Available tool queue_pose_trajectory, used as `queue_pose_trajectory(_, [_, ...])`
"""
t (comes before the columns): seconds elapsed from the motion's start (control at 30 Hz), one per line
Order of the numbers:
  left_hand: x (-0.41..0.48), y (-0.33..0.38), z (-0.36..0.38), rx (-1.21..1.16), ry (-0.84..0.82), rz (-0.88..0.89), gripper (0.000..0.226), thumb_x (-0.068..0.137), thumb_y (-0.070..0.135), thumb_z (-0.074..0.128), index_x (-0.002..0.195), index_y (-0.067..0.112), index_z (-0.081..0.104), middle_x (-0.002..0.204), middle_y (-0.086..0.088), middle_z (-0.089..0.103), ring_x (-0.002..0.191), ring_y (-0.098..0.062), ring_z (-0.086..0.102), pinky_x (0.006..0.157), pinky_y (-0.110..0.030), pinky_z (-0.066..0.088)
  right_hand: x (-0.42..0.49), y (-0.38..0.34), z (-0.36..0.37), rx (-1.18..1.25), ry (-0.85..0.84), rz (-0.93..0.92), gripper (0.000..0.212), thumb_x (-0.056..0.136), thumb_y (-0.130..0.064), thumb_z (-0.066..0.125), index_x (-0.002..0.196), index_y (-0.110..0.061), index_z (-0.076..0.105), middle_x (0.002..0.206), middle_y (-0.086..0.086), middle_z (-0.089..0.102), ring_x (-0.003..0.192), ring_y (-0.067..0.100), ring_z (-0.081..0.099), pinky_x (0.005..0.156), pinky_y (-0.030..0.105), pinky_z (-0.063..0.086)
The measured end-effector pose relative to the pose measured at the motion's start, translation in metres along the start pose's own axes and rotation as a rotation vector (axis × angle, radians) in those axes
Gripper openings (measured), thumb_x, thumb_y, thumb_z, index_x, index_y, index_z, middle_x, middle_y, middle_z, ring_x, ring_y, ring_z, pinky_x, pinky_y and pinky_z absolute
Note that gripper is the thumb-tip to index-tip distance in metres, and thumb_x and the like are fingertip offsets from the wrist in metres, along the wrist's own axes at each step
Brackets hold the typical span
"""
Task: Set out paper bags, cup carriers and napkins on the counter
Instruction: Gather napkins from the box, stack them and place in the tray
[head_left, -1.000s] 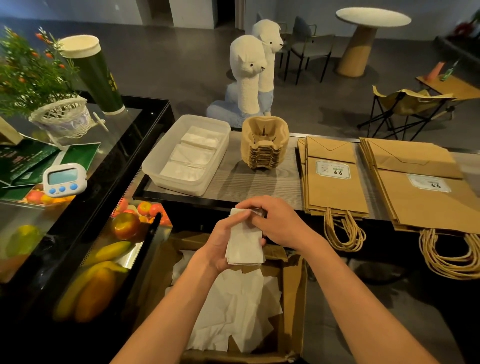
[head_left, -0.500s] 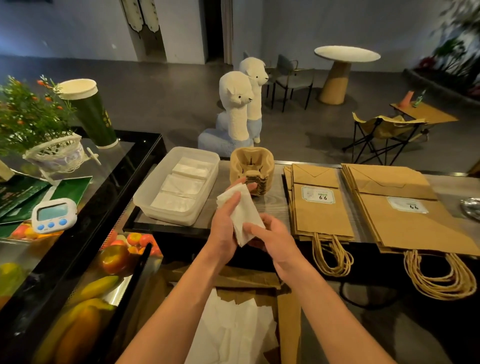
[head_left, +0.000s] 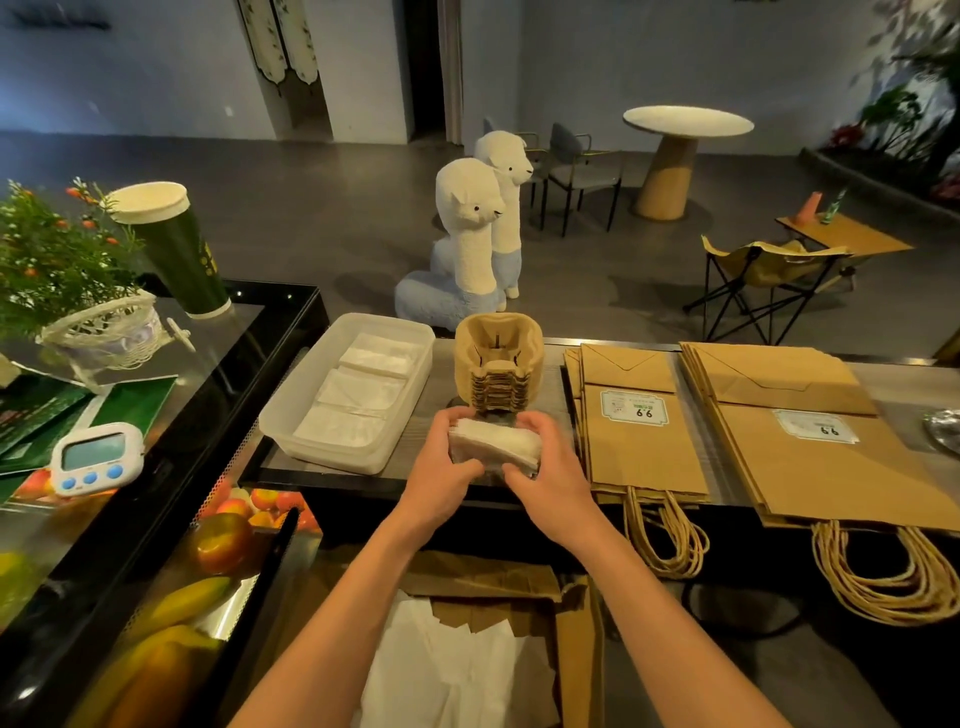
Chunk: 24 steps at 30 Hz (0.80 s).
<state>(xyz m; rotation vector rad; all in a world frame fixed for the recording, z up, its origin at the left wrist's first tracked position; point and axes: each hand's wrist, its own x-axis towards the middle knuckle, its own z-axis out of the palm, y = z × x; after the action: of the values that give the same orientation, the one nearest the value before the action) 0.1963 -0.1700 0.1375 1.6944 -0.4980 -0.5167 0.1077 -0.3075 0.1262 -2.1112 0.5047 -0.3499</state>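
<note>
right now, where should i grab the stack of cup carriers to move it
Probably take the cup carriers by the two outer sides, low down, reaching in from above: the stack is tall and nested, and the napkins block its front.

Beyond your counter (head_left: 914, 382) you looked out over a dim room with a dark grey floor (head_left: 322, 218) and pale bluish walls (head_left: 156, 67). A dark doorway (head_left: 423, 67) stood open in the far wall, with two pale hanging panels (head_left: 283, 41) to its left. You had a round pedestal table (head_left: 687, 122) with grey chairs (head_left: 584, 161) beside it. Two white alpaca figures (head_left: 470, 234) stood near the counter, and a folding camp chair (head_left: 763, 265) stood by a low wooden table (head_left: 852, 236). Leafy plants (head_left: 904, 119) lined the right edge.
</note>
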Motion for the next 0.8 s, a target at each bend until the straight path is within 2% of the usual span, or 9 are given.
queue_pose_trajectory(0.1, [0.0, -0.004, 0.005, -0.006, 0.016, -0.009, 0.064, 0.089, -0.013, 0.055, 0.136, 0.029, 0.041, 0.124, 0.012, 0.052, 0.114, -0.005, 0.055, 0.093, -0.025, 0.053, -0.002, 0.003, 0.007, 0.031, 0.01, 0.004, 0.067, 0.094, -0.011, 0.066, 0.147, -0.034, 0.031, 0.143, -0.007, 0.043, 0.13, 0.012, 0.042, 0.112, 0.036, 0.043])
queue_pose_trajectory(0.2, [0.0, -0.003, 0.008, -0.011, 0.028, -0.004, 0.06, 0.092, -0.01, 0.053, 0.136, 0.028, 0.039, 0.12, 0.013, 0.049, 0.112, -0.008, 0.054, 0.09, -0.023, 0.053, 0.001, 0.003, 0.009, 0.019, 0.037, -0.01, 0.056, 0.098, -0.013, 0.06, 0.144, -0.033, 0.036, 0.139, -0.007, 0.046, 0.126, 0.013, 0.045, 0.109, 0.043, 0.045])
queue_pose_trajectory(0.27, [0.0, -0.002, 0.009, -0.016, 0.025, 0.011, 0.054, 0.094, -0.007, 0.053, 0.133, 0.026, 0.037, 0.12, 0.009, 0.049, 0.11, -0.011, 0.055, 0.086, -0.022, 0.055, 0.002, 0.001, 0.008, 0.02, 0.057, -0.024, 0.054, 0.097, -0.014, 0.061, 0.143, -0.03, 0.038, 0.136, -0.009, 0.045, 0.123, 0.011, 0.045, 0.109, 0.04, 0.045])
queue_pose_trajectory(0.33, [0.002, -0.003, 0.009, 0.01, -0.001, 0.005, 0.047, 0.095, -0.002, 0.054, 0.13, 0.024, 0.036, 0.123, 0.001, 0.049, 0.112, -0.014, 0.056, 0.088, -0.027, 0.056, 0.004, 0.0, 0.007, 0.008, 0.033, -0.008, 0.057, 0.095, -0.012, 0.062, 0.145, -0.027, 0.037, 0.139, -0.006, 0.042, 0.125, 0.01, 0.041, 0.112, 0.037, 0.042])
queue_pose_trajectory(0.4, [0.002, -0.003, 0.01, 0.064, -0.013, -0.006, 0.039, 0.099, 0.002, 0.052, 0.127, 0.023, 0.035, 0.123, 0.001, 0.049, 0.113, -0.013, 0.055, 0.091, -0.03, 0.055, 0.005, -0.002, 0.006, -0.011, 0.012, 0.016, 0.059, 0.095, -0.009, 0.061, 0.145, -0.025, 0.036, 0.141, -0.002, 0.042, 0.127, 0.012, 0.041, 0.112, 0.037, 0.041])
queue_pose_trajectory(0.5, [0.003, 0.0, 0.01, 0.079, 0.061, 0.012, 0.034, 0.1, 0.006, 0.052, 0.124, 0.024, 0.037, 0.117, 0.003, 0.053, 0.112, -0.016, 0.057, 0.095, -0.035, 0.055, 0.004, -0.004, 0.004, 0.034, 0.056, 0.01, 0.051, 0.097, -0.009, 0.059, 0.14, -0.028, 0.04, 0.132, -0.003, 0.05, 0.118, 0.014, 0.051, 0.102, 0.035, 0.049])
queue_pose_trajectory(0.63, [-0.004, 0.006, 0.007, 0.044, 0.165, 0.064, 0.038, 0.099, 0.007, 0.057, 0.126, 0.029, 0.042, 0.115, 0.011, 0.054, 0.109, -0.007, 0.057, 0.082, -0.019, 0.051, -0.002, -0.013, 0.001, 0.139, 0.137, 0.005, 0.045, 0.096, -0.012, 0.063, 0.133, -0.031, 0.046, 0.123, -0.006, 0.055, 0.111, 0.011, 0.056, 0.087, 0.025, 0.056])
queue_pose_trajectory(0.73, [-0.009, 0.012, 0.0, 0.026, 0.208, 0.138, 0.039, 0.098, 0.008, 0.061, 0.126, 0.03, 0.045, 0.116, 0.012, 0.056, 0.11, -0.009, 0.059, 0.085, -0.024, 0.057, -0.007, -0.026, 0.0, 0.234, 0.173, -0.006, 0.042, 0.095, -0.012, 0.066, 0.13, -0.028, 0.05, 0.121, -0.007, 0.057, 0.11, 0.007, 0.057, 0.074, 0.013, 0.054])
queue_pose_trajectory(0.8, [-0.013, 0.018, -0.009, 0.015, 0.237, 0.179, 0.039, 0.097, 0.008, 0.062, 0.125, 0.031, 0.046, 0.117, 0.011, 0.056, 0.11, -0.009, 0.059, 0.085, -0.028, 0.06, -0.01, -0.038, 0.0, 0.275, 0.194, -0.021, 0.044, 0.093, -0.013, 0.07, 0.131, -0.027, 0.051, 0.12, -0.009, 0.058, 0.108, 0.006, 0.059, 0.074, 0.014, 0.056])
